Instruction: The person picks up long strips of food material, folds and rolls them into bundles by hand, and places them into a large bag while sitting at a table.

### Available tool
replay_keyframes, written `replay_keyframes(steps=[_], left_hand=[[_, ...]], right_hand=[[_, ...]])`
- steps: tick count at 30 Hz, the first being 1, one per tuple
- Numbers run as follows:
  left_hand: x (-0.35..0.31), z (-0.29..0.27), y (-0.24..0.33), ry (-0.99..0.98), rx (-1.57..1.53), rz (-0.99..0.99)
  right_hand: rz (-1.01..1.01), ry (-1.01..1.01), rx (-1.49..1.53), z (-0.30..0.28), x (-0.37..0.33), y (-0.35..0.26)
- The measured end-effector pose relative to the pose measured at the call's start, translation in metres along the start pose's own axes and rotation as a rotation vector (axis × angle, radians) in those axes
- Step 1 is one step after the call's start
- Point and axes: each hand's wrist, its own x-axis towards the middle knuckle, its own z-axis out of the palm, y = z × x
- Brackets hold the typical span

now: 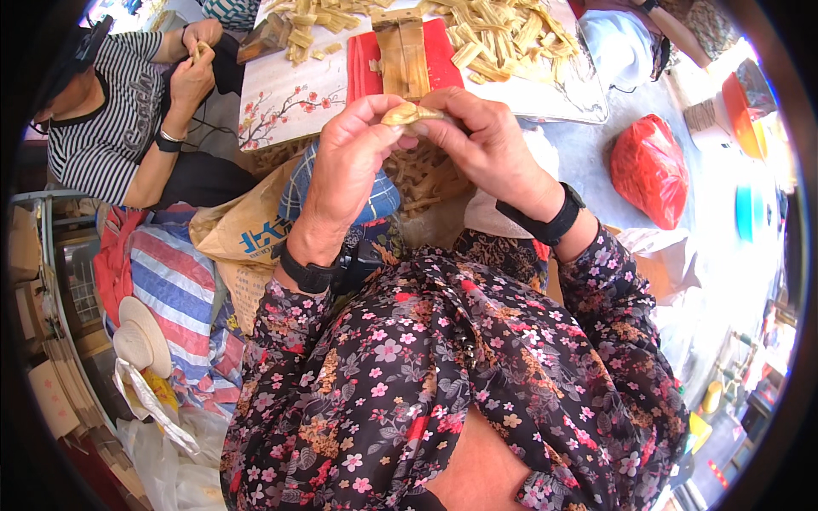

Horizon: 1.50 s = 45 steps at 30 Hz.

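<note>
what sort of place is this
Likely a small informal workshop: yellowish strips heaped on a table, another person beside it holding something small, and a brown sack nearby.

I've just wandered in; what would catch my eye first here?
Probably the bare left hand and right hand, pinching a small pale-yellow strip together at upper centre. Just beyond, a brown wooden board lies over a bright red sheet on a white, blossom-printed table. To the right, a shiny, bulging red plastic bag stands out.

Left hand [348, 157]: tabletop [294, 92] free leftward — wooden block [403, 58] obstructs ahead.
</note>
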Motion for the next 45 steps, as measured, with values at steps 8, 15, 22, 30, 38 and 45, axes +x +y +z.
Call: replay_keyframes(steps=[8,15,22,30,38,45], left_hand=[[-0.004,-0.007,-0.002,0.125,0.663,0.334],[-0.008,0.015,0.0,0.214,0.52,0.397],[-0.004,0.0,0.008,0.241,0.427,0.324],[-0.007,0.007,0.013,-0.034,1.365,0.588],[0.011,-0.025,0.004,-0.154,1.525,0.79],[0.043,-0.05,-0.003,-0.109,1.5,0.842]], right_hand=[[0.351,-0.198,0.613,-0.007,0.001,-0.014],[0.395,-0.063,0.712,-0.003,0.005,-0.003],[0.647,0.149,1.052,-0.015,0.002,0.008],[0.541,-0.137,0.678,0.007,-0.003,0.009],[0.437,-0.176,0.439,0.015,-0.006,0.009],[0.274,-0.061,0.187,0.012,0.009,0.0]])
